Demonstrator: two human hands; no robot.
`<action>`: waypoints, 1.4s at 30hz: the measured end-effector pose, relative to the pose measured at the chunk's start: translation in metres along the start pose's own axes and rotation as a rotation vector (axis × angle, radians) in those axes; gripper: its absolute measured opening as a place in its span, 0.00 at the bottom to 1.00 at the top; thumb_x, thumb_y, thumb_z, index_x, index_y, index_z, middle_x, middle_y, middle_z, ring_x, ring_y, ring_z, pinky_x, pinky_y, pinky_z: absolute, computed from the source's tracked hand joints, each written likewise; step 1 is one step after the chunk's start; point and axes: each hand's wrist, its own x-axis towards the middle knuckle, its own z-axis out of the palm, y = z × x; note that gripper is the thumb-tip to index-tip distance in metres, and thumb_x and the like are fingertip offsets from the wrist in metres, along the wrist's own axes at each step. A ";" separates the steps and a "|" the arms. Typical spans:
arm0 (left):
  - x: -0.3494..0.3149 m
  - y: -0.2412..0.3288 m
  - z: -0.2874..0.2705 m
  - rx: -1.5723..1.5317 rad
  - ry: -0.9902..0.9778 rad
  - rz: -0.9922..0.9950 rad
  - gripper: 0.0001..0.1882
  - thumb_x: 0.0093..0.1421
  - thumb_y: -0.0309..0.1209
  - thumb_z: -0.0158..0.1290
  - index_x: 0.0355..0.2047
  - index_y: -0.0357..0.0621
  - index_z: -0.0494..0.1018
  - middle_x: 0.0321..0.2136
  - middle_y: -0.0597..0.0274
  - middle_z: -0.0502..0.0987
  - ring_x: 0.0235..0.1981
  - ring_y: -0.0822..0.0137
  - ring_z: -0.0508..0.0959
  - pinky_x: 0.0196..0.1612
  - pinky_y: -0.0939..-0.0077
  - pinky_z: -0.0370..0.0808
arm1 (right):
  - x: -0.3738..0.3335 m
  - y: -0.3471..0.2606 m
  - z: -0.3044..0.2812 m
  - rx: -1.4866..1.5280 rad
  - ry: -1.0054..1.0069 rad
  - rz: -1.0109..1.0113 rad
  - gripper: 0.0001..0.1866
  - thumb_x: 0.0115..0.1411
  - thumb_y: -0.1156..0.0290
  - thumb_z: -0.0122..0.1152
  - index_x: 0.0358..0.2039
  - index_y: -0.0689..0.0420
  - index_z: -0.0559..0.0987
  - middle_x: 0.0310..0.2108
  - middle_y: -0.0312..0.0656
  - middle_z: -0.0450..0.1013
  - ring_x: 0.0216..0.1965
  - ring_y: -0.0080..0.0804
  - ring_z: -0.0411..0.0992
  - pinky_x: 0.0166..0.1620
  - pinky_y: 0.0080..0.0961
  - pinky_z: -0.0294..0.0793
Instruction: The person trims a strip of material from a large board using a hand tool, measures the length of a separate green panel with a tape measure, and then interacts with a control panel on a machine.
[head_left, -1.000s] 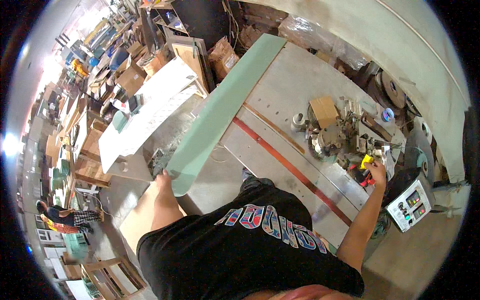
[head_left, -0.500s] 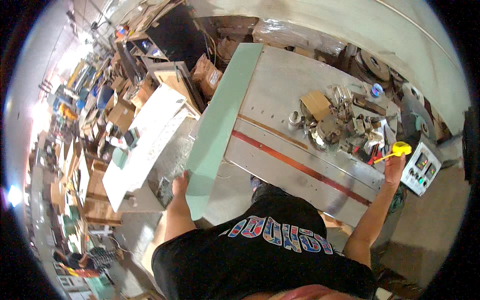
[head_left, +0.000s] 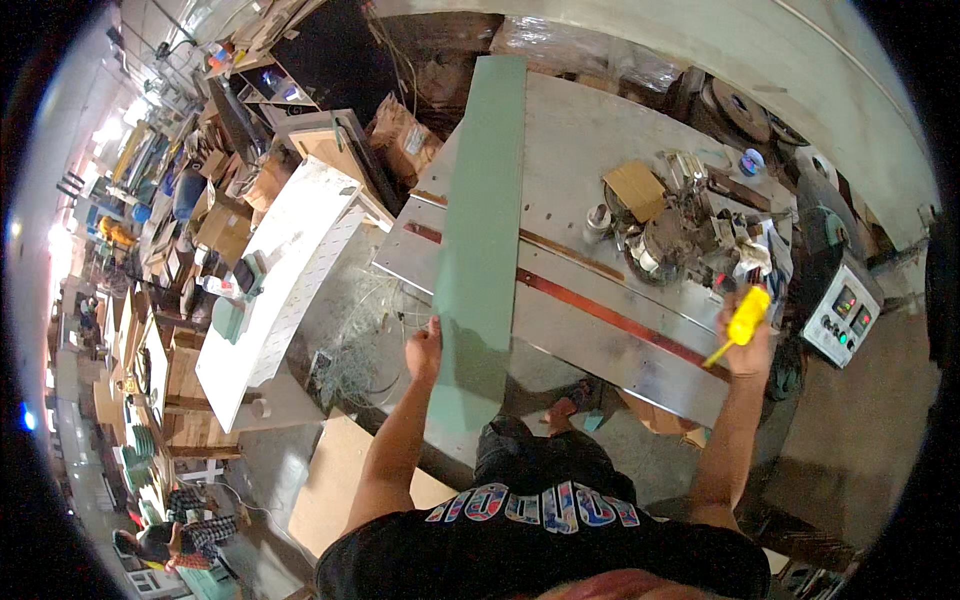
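Observation:
A long green board (head_left: 482, 230) lies across the grey metal machine table (head_left: 610, 330), its near end jutting past the table's front edge toward my body. My left hand (head_left: 424, 352) grips the board's left edge close to that near end; the fingers underneath are hidden. In my right hand (head_left: 746, 352), over the table's right end, is a yellow tape measure (head_left: 751, 312) with a short length of yellow blade sticking out. Beyond the board, a red strip (head_left: 610, 316) runs along the tabletop.
Metal parts, a cardboard piece (head_left: 635, 190) and a small bottle (head_left: 597, 222) crowd the table's right side. A control box (head_left: 842, 312) stands at the right. White panels (head_left: 285, 285) lean at the left, near a pale board (head_left: 340, 470) on the floor. Another person (head_left: 180, 535) is at the far lower left.
The green board has shifted right across the table and turned more upright in view, my left hand moving with it. My right hand, with the tape measure, has come slightly left and nearer.

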 end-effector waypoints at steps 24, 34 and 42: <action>-0.131 -0.068 0.072 -0.547 -0.490 0.166 0.25 0.72 0.49 0.56 0.39 0.33 0.76 0.30 0.51 0.79 0.37 0.56 0.81 0.42 0.57 0.76 | -0.259 0.237 0.259 0.132 0.129 0.472 0.25 0.68 0.61 0.65 0.61 0.60 0.75 0.50 0.46 0.78 0.52 0.44 0.81 0.49 0.42 0.86; -0.121 -0.056 -0.111 -0.321 -1.124 0.238 0.28 0.71 0.54 0.58 0.49 0.36 0.83 0.35 0.61 0.86 0.35 0.72 0.83 0.38 0.71 0.79 | -0.211 0.261 0.282 -1.072 -0.300 0.173 0.23 0.58 0.60 0.79 0.43 0.60 0.78 0.37 0.48 0.78 0.39 0.38 0.79 0.43 0.36 0.78; -0.090 -0.034 -0.144 -0.006 -0.851 0.638 0.21 0.68 0.48 0.63 0.37 0.38 0.84 0.28 0.57 0.85 0.29 0.68 0.82 0.34 0.66 0.78 | -0.171 0.296 0.318 -1.437 -0.490 0.072 0.26 0.53 0.64 0.76 0.49 0.59 0.75 0.46 0.52 0.76 0.49 0.55 0.78 0.50 0.44 0.78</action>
